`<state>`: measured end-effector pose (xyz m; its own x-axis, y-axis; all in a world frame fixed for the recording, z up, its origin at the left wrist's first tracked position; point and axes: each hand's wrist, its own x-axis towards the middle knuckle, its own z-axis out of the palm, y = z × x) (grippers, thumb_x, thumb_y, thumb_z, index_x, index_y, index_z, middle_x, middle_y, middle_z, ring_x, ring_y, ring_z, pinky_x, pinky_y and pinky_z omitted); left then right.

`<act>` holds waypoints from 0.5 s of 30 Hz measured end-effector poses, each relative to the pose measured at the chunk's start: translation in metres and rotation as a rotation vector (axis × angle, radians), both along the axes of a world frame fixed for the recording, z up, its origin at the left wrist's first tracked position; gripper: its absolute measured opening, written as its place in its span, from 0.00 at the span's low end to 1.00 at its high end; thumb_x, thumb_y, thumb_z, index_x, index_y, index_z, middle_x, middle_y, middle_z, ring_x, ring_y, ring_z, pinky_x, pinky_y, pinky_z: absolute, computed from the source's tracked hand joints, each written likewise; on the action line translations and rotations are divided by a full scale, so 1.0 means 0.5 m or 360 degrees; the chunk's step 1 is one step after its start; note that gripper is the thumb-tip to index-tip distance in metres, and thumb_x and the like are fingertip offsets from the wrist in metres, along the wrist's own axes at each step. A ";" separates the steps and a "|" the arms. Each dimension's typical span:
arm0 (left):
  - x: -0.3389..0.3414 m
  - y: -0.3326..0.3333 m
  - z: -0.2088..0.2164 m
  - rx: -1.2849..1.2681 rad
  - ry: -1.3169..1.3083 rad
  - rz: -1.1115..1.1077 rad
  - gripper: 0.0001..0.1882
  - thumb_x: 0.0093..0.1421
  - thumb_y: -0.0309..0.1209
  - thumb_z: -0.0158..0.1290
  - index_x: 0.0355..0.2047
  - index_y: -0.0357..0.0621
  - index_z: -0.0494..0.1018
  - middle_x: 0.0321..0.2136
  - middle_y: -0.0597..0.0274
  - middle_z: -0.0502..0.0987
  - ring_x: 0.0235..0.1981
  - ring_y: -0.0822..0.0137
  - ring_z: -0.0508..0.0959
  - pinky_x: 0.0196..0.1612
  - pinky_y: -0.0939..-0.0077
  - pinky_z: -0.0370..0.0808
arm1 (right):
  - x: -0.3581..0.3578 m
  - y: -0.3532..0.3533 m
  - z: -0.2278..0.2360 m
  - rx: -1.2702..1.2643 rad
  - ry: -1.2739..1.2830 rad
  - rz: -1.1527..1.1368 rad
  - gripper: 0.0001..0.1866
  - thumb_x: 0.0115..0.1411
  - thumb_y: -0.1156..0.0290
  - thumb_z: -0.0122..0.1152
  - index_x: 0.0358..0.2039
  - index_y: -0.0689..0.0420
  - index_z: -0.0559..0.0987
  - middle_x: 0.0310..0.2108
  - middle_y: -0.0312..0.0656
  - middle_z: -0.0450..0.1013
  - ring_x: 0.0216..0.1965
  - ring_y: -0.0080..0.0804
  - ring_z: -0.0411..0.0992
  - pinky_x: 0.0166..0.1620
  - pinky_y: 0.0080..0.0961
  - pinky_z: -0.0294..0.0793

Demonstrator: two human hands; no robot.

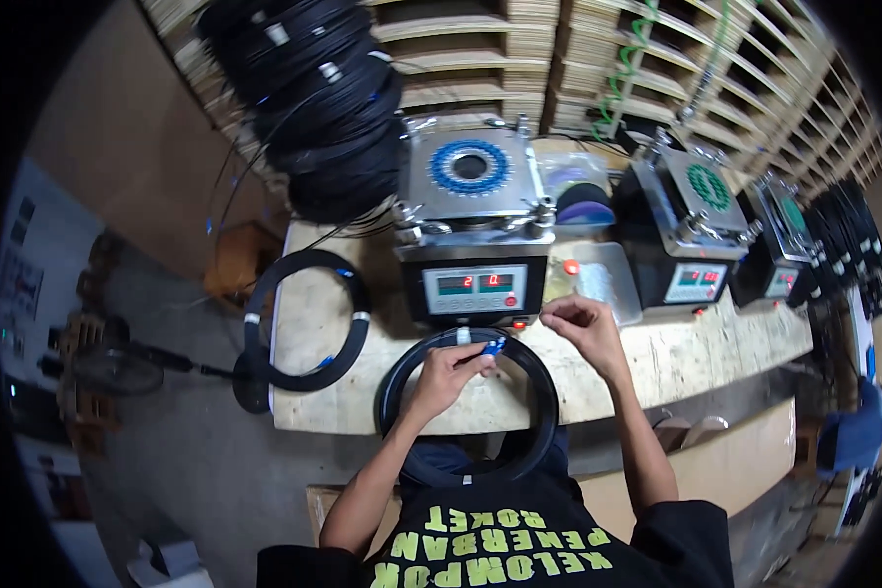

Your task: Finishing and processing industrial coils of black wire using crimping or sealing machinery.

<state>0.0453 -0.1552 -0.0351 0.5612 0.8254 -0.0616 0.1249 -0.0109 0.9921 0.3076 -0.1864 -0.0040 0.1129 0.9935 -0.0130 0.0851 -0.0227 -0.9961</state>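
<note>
My left hand (pixel 445 380) pinches a small blue connector (pixel 494 347) between thumb and fingers. It is held over a coil of black cable (pixel 546 390), which leans on the table's front edge against my lap. To its right, my right hand (pixel 592 333) is raised with thumb and fingertips drawn together; whether something tiny sits in them cannot be made out. Just beyond both hands stands a black machine (pixel 412 286) with a lit red display. On its metal top plate is a ring of blue connectors (pixel 441 169).
A second black cable coil (pixel 257 328) overhangs the table's left edge. Behind it rises a tall stack of coils (pixel 314 108). A clear tray (pixel 617 279) lies beside the machine, with a red-topped item (pixel 570 267) near it. Two similar machines (pixel 691 240) with green rings stand farther right.
</note>
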 end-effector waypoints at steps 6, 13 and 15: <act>-0.009 -0.006 -0.013 -0.0037 -0.0171 0.0055 0.17 0.66 0.30 0.57 0.51 0.30 0.78 0.31 0.59 0.84 0.32 0.76 0.81 0.38 0.80 0.78 | -0.111 0.000 0.014 0.0052 0.0079 0.0137 0.08 0.61 0.77 0.67 0.41 0.63 0.84 0.36 0.38 0.81 0.38 0.21 0.78 0.45 0.20 0.77; -0.011 -0.005 -0.025 -0.0026 -0.0132 0.0083 0.19 0.66 0.33 0.58 0.49 0.29 0.78 0.31 0.59 0.84 0.32 0.77 0.80 0.37 0.81 0.76 | -0.135 -0.005 0.000 0.0074 0.0172 0.0210 0.08 0.62 0.79 0.65 0.41 0.66 0.83 0.38 0.40 0.80 0.39 0.23 0.78 0.45 0.21 0.78; -0.011 -0.006 -0.029 -0.0030 -0.0120 0.0086 0.18 0.66 0.33 0.58 0.49 0.29 0.78 0.31 0.59 0.84 0.32 0.78 0.80 0.37 0.81 0.76 | -0.137 -0.008 0.000 0.0051 0.0215 0.0184 0.08 0.61 0.79 0.65 0.41 0.67 0.83 0.38 0.41 0.80 0.40 0.24 0.78 0.45 0.21 0.78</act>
<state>0.0398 -0.1581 -0.0496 0.5194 0.8537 -0.0367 0.0497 0.0127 0.9987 0.2392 -0.1904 -0.0041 -0.0025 0.9999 0.0118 -0.0492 0.0116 -0.9987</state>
